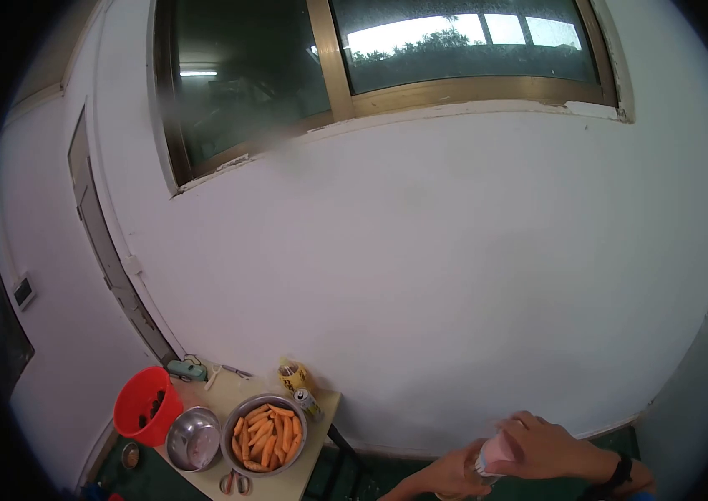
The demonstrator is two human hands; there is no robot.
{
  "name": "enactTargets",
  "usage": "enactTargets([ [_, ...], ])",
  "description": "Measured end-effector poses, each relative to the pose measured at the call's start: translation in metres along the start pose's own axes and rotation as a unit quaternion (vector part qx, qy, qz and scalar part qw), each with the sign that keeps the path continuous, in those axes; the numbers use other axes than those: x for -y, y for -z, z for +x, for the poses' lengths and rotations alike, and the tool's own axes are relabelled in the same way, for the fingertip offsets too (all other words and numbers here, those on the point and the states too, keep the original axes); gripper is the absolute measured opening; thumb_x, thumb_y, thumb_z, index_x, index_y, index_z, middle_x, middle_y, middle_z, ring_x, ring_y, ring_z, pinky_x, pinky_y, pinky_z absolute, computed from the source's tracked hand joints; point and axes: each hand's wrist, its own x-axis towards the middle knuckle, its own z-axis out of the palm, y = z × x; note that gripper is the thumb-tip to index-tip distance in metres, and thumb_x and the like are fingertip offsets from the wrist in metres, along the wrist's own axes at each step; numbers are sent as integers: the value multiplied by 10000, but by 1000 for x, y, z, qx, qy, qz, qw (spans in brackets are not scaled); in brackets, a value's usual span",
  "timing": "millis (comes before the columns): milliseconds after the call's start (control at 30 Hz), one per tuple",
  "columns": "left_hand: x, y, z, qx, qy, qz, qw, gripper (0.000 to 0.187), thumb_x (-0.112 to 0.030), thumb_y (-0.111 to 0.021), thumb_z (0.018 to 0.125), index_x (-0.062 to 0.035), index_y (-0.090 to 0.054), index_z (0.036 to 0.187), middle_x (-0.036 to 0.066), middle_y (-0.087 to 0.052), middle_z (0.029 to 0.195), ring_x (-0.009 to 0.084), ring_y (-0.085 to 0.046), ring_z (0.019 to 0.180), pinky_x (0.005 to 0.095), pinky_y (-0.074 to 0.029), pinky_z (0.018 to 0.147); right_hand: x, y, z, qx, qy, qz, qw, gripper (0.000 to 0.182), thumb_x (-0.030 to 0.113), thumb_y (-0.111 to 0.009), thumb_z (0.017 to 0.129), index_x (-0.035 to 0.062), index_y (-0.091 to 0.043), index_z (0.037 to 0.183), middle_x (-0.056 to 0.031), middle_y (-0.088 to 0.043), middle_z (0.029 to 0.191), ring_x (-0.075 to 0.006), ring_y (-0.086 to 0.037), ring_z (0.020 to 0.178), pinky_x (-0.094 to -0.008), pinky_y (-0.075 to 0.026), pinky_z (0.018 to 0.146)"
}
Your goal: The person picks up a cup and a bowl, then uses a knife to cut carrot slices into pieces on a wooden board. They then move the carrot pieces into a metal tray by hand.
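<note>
At the lower right, to the right of the table, my left hand [456, 472] is wrapped around the body of a bottle with a pink cap [501, 455]. My right hand [544, 447] is closed over the pink cap from above and the right. A dark band circles the right wrist. The hands hide most of the bottle, and its lower end is cut off by the frame edge.
On the table [291, 483] are a metal bowl of carrots [231, 422], a second metal bowl [177, 447], a red bucket [128, 409] with dark items, scissors [235, 483], a can [308, 405] and a yellow-labelled bag [293, 376]. A white wall [454, 275] stands ahead.
</note>
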Motion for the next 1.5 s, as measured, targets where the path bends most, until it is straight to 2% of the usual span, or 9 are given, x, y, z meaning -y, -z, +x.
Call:
enactTargets([
  [100,0,-8,1,-2,-15,-1,1000,880,-371,-842,562,-11,-428,1250,154,-559,1152,263,-552,1039,378,-439,873,14,6,0,149,-363,52,918,615,322,-685,761,82,-423,1262,-209,-424,1269,-365,-360,1232,-420,-383,961],
  [167,14,-14,2,31,9,-38,999,758,-333,-819,590,-10,-470,1180,148,-560,1112,267,-552,1004,361,-438,866,-21,-4,-15,92,5,48,995,642,403,-672,771,79,-421,1265,-210,-451,1235,-372,-456,1149,-423,-421,915],
  [300,11,-18,1,76,56,-102,990,686,-299,-785,632,-10,-481,1175,131,-562,1095,242,-543,979,331,-420,870,-24,-10,-14,-17,113,-15,993,660,430,-683,758,73,-429,1251,-195,-476,1193,-358,-526,1054,-403,-452,868],
  [367,-4,-16,1,65,55,-89,992,722,-296,-781,637,-8,-450,1210,130,-560,1090,233,-543,984,331,-418,874,8,0,-10,118,-329,17,937,646,402,-710,741,88,-447,1241,-170,-489,1166,-340,-530,1045,-381,-467,839],
  [400,-9,-16,0,52,52,-75,994,757,-293,-777,642,-7,-420,1245,128,-557,1086,223,-542,988,331,-415,877,6,-1,-13,117,-332,19,936,646,402,-710,741,88,-447,1241,-170,-489,1166,-340,-530,1045,-381,-467,839],
  [567,-11,-11,0,117,80,-187,972,836,-279,-775,636,-6,-348,1301,113,-545,1102,204,-526,1020,321,-409,895,-22,-2,-27,68,-34,129,989,613,339,-747,717,121,-484,1226,-126,-473,1161,-294,-496,1078,-348,-469,834],
  [900,-18,3,9,263,-30,-317,911,869,-274,-792,615,-27,-333,1311,85,-517,1144,181,-506,1044,297,-402,908,-9,-4,-26,-39,201,172,964,538,289,-684,757,63,-488,1204,-137,-498,1194,-328,-487,1068,-393,-404,920],
  [1100,-16,-6,11,149,59,-139,977,867,-273,-812,604,-27,-359,1301,98,-510,1173,183,-500,1057,307,-395,917,20,17,-33,76,-303,34,949,574,362,-635,773,84,-442,1236,-152,-536,1108,-317,-553,990,-404,-459,838],
  [1500,-11,-3,22,347,67,-410,841,892,-334,-828,585,-12,-368,1278,68,-531,1086,166,-520,1007,293,-421,868,-1,23,-44,29,123,119,985,587,191,-674,684,117,-468,1229,-139,-433,1212,-288,-483,1073,-371,-421,908],
])
